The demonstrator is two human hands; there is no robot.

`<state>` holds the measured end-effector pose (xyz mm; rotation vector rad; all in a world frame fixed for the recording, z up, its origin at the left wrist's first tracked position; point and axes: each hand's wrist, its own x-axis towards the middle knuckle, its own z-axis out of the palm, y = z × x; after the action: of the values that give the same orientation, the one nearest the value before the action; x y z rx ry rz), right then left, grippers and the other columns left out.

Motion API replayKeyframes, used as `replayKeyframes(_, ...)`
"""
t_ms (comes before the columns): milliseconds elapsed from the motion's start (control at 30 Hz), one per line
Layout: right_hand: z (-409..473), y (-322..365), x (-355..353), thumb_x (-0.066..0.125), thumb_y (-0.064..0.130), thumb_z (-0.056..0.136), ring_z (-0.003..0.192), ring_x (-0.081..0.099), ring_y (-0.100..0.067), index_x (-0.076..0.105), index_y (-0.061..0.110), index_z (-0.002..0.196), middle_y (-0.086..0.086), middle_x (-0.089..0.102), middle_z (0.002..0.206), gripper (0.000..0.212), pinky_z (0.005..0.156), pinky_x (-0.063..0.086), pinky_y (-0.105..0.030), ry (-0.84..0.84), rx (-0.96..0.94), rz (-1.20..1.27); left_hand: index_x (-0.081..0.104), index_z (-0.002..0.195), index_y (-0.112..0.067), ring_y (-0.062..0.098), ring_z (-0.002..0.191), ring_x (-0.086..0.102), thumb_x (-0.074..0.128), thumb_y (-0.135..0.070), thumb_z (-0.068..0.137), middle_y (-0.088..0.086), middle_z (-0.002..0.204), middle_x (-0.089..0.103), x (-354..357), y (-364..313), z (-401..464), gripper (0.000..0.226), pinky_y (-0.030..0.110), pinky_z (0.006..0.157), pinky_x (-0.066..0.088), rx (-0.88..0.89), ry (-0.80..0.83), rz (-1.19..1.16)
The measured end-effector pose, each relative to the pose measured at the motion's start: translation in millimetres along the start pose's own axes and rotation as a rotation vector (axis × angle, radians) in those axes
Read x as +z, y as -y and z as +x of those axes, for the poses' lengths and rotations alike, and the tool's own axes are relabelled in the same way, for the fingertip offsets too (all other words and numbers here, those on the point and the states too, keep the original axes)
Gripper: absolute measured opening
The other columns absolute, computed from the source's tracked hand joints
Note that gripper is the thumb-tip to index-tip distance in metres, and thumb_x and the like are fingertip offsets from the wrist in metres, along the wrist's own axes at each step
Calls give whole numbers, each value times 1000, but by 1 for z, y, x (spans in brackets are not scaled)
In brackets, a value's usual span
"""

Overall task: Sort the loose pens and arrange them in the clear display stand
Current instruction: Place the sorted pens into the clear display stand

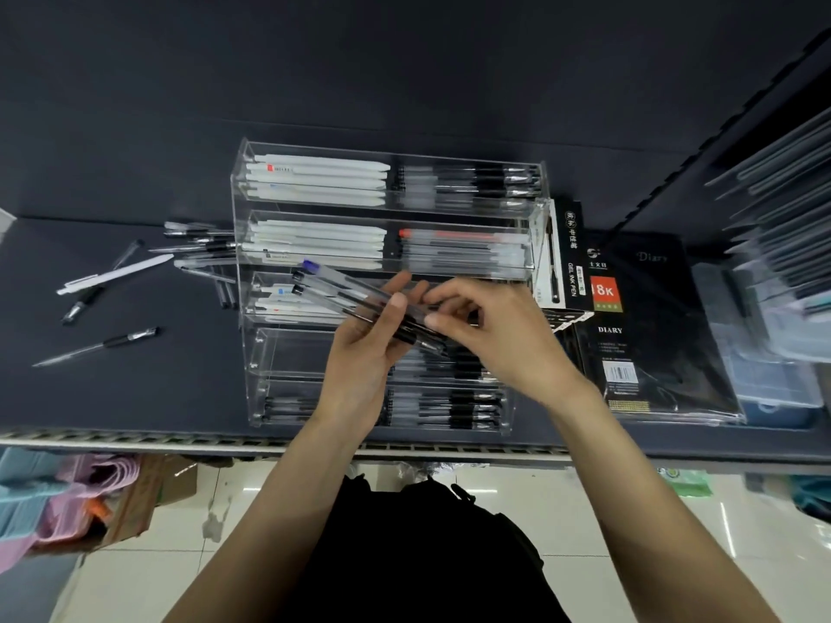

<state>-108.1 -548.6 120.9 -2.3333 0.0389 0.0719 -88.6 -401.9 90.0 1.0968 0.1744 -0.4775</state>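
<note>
Holding a bundle of clear pens [355, 299] over the clear display stand [386, 281], both hands close together. Left hand [368, 348] is palm-up, fingers curled round the bundle with the thumb pressed on top; pens angle up-left, one with a blue cap [311, 265] at the far end, the others black-capped. Right hand [499, 330] pinches the near end of the bundle with fingertips, touching the left hand's fingers. Stand sits on a dark shelf [135, 397], tiered: upper rows hold white pens [319, 177] on the left and clear black-ink pens on the right, one red-capped pen [458, 235] in the second row. Lower rows are partly hidden by the hands. Loose pens [198, 245] lie in a pile just left of the stand, with a white pen [114, 275] and a black-grip pen [96, 346] further out. Gel ink pen box [562, 254] and black diary [647, 326] sit to the right of the stand.
</note>
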Motion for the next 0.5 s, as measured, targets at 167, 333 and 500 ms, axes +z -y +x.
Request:
replayKeyframes(167, 11, -26, -41, 66, 22, 87, 79, 62, -13, 72, 17, 100, 0, 69, 90, 15, 76, 51, -30, -204, -99, -271, 59, 119, -15, 13, 111, 63, 44, -21, 96, 0, 109, 71, -6, 1, 3, 28, 35, 98, 45, -27, -20, 13)
replayKeyframes(333, 36, -49, -41, 70, 14, 82, 91, 61, -28, 71, 13, 92, -5, 71, 91, 10, 84, 45, -39, -337, -159, -584, 57, 123, -8, 15, 108, 64, 44, -19, 98, 3, 114, 69, -18, 0, 7, 31, 31, 94, 49, -55, -79, -24)
replayKeyframes(500, 50, -60, -27, 74, 7, 71, 82, 59, -31, 69, 10, 82, -7, 67, 80, 12, 73, 48, -40, -396, -190, -812, 59, 121, -9, 16, 109, 64, 45, -19, 97, 4, 114, 69, -20, 1, 6, 29, 34, 98, 47, -54, -89, -13)
